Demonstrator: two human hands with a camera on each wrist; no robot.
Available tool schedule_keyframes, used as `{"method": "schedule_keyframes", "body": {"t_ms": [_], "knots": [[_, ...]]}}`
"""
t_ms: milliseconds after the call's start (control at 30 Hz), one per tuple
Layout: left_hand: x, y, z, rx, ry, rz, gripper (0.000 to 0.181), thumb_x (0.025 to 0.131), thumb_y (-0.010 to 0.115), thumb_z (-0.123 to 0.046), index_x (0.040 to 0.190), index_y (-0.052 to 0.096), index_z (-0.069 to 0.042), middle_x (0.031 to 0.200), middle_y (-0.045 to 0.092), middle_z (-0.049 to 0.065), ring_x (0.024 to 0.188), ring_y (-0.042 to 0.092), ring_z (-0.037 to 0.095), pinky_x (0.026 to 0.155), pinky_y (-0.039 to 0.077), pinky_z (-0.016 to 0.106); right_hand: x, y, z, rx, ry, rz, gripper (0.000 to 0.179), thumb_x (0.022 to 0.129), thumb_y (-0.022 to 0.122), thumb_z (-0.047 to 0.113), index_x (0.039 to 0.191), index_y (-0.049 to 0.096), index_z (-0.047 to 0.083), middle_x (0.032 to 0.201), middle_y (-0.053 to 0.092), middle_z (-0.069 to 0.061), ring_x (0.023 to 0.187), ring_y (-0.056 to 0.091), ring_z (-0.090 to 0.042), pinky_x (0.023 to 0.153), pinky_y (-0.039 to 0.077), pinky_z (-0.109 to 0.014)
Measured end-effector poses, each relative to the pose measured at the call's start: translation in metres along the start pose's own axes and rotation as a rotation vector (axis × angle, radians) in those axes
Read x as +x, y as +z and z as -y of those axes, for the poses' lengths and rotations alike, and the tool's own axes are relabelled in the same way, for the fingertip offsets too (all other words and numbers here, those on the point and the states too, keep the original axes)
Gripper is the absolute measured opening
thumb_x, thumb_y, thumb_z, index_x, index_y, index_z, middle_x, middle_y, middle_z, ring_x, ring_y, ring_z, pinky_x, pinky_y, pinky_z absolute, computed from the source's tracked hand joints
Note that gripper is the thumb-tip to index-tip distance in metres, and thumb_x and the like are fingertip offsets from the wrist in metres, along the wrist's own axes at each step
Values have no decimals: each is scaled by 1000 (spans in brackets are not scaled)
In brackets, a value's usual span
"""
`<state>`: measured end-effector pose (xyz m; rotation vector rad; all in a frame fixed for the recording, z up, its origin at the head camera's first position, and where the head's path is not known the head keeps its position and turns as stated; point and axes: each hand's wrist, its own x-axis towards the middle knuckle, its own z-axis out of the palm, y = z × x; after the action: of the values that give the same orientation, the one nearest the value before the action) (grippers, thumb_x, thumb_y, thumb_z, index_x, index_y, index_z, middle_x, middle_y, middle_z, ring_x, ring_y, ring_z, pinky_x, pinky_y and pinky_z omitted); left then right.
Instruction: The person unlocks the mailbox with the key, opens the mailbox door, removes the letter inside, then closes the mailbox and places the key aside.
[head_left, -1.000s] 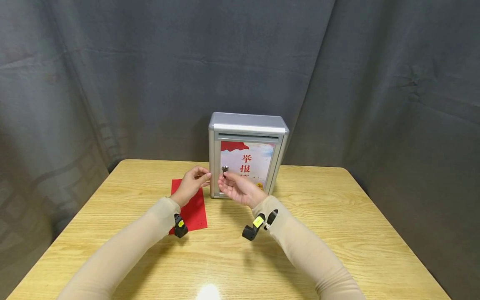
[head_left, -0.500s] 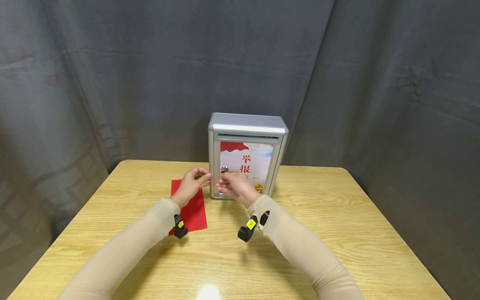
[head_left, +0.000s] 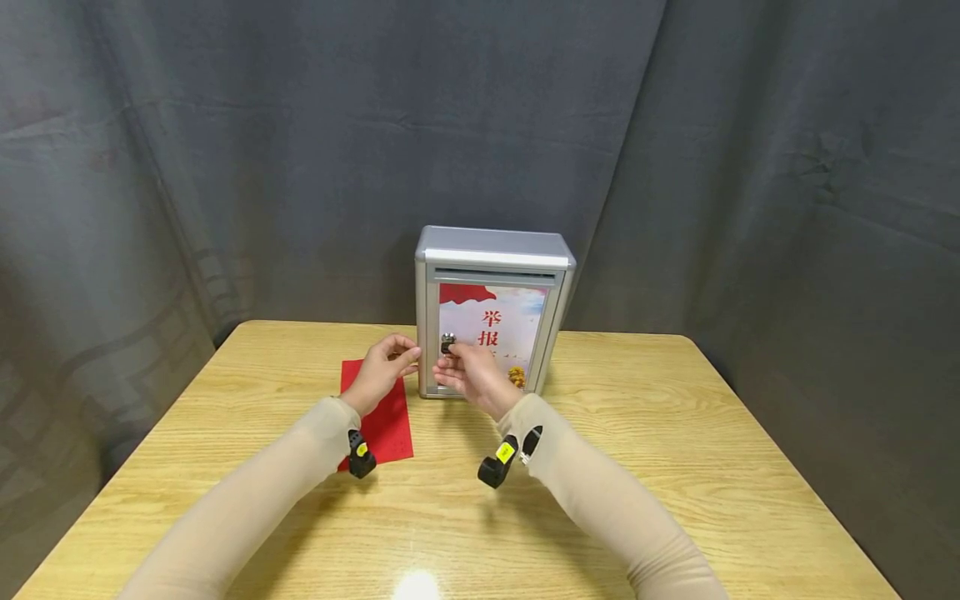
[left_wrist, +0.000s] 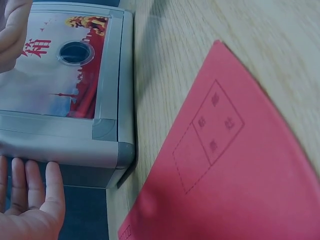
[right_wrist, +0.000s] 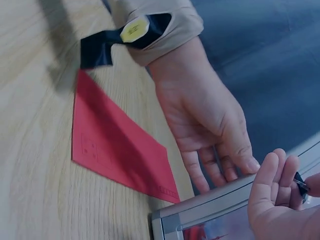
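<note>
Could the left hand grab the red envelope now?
Probably yes: nothing visible lies on the red envelope, and the left hand is close by, though it's at the silver report box.

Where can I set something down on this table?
Bare wood lies right of the box, left of the red envelope, and between the sleeves. The right hand crowds the lock, the left hand the gap between envelope and box.

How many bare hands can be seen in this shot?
2. In the head view, the left hand is at the left side of the silver box; the right hand pinches a small black piece at its front.
</note>
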<state>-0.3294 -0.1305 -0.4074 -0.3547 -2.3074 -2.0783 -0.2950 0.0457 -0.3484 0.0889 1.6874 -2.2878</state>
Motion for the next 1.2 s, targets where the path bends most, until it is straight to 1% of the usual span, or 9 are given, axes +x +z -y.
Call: {"method": "schedule_keyframes", "body": {"t_ms": [33, 100, 200, 267, 333, 667, 900, 1033, 1200], "knots": [[0, 0, 0, -4, 1, -5, 31, 96, 60, -16, 117, 50, 4, 108, 53, 13, 104, 54, 23, 98, 51, 44, 0, 0, 0, 11, 10, -2, 13, 102, 38, 10, 103, 48, 2, 78, 57, -5, 72, 60, -13, 95, 54, -38], [0, 1, 0, -12, -1, -13, 29, 96, 60, -15, 116, 51, 4, 107, 54, 11, 102, 55, 21, 97, 51, 43, 0, 0, 1, -6, 10, 4, 11, 101, 38, 8, 101, 48, 2, 77, 57, -5, 71, 60, -13, 92, 55, -36], [-1, 1, -1, -21, -3, -19, 27, 96, 60, -14, 115, 51, 4, 105, 54, 9, 100, 55, 19, 97, 51, 43, 2, 1, 2, -100, -30, 26, 15, 100, 38, 5, 91, 49, 2, 70, 56, -3, 63, 59, -11, 72, 59, -25], [-1, 2, -1, -30, -6, -20, 27, 96, 60, -13, 115, 51, 4, 104, 53, 9, 99, 55, 18, 97, 51, 44, 4, 1, 2, -169, -63, 39, 19, 98, 37, 3, 84, 50, 2, 64, 54, -2, 57, 57, -9, 58, 55, -19], [-1, 2, -2, -31, -7, -20, 27, 96, 60, -13, 115, 51, 4, 104, 53, 9, 99, 55, 18, 97, 51, 45, 5, 2, 1, -207, -83, 46, 22, 97, 37, 2, 79, 49, 2, 61, 53, -1, 54, 56, -8, 54, 53, -18], [-2, 1, -2, -16, -1, -15, 29, 96, 60, -15, 116, 51, 4, 105, 54, 11, 101, 56, 24, 98, 49, 47, 5, 2, 2, -182, -33, 32, 22, 99, 30, 4, 86, 47, 3, 68, 52, -4, 58, 55, -12, 62, 54, -21], [2, 1, 1, -27, 0, -18, 29, 96, 60, -16, 115, 51, 3, 106, 53, 11, 105, 55, 28, 99, 49, 47, 7, 2, 3, -249, -92, 56, 22, 95, 33, 0, 78, 47, 3, 61, 51, -1, 52, 52, -8, 53, 51, -17], [3, 1, 2, -27, -2, -24, 29, 96, 60, -17, 115, 52, 4, 104, 53, 10, 102, 55, 25, 99, 50, 46, 7, 1, 4, -294, -108, 53, 24, 96, 33, 1, 77, 48, 2, 60, 50, 0, 52, 52, -7, 51, 51, -16], [3, 1, 2, -13, -5, -25, 29, 96, 60, -16, 115, 52, 3, 105, 54, 10, 98, 56, 19, 97, 51, 44, 8, 1, 4, -287, -90, 47, 23, 98, 31, 2, 80, 46, 3, 62, 48, 0, 53, 51, -8, 52, 50, -16]]}}
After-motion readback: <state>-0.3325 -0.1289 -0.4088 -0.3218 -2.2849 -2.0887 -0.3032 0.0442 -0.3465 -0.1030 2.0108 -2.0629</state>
